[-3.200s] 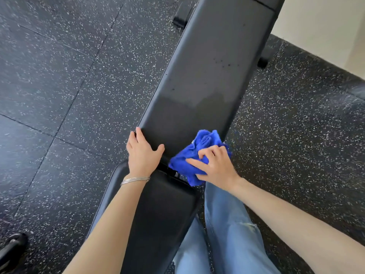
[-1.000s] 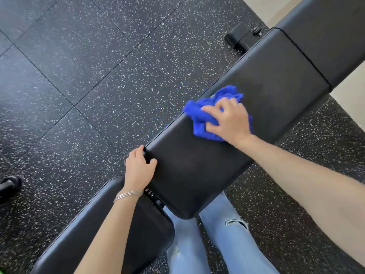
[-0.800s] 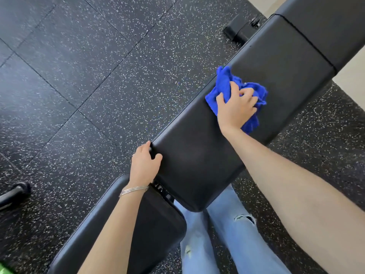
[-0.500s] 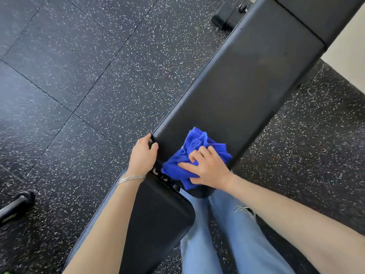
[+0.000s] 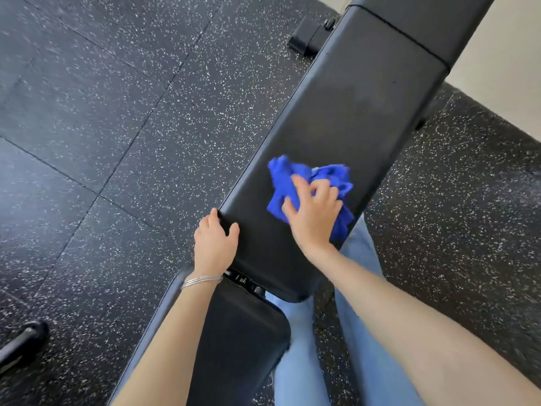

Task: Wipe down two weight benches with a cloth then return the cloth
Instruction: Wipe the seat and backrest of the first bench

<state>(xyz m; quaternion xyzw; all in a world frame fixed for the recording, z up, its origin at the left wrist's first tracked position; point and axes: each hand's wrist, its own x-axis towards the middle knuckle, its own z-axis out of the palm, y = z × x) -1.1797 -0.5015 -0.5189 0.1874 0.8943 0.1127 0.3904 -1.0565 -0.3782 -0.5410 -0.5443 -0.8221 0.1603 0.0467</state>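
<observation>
A black padded weight bench runs diagonally from bottom centre to top right; its long back pad [image 5: 345, 118] and its seat pad [image 5: 240, 341] are parted by a hinge gap. My right hand [image 5: 314, 213] presses a crumpled blue cloth [image 5: 285, 183] flat on the lower part of the back pad, fingers spread over it. My left hand [image 5: 215, 244] grips the back pad's near left corner, thumb on top. A silver bangle sits on my left wrist.
Black speckled rubber floor tiles [image 5: 117, 142] surround the bench. A bench foot [image 5: 307, 39] sticks out at the top. A dark dumbbell end [image 5: 23, 338] lies at the left bottom edge. A pale wall [image 5: 509, 68] stands at the right. My jeans-clad legs [image 5: 310, 361] stand right of the seat.
My right hand has been sliding the cloth back and forth along the back pad; since half a second ago it moved up from the pad's near end. The left hand stayed on the corner.
</observation>
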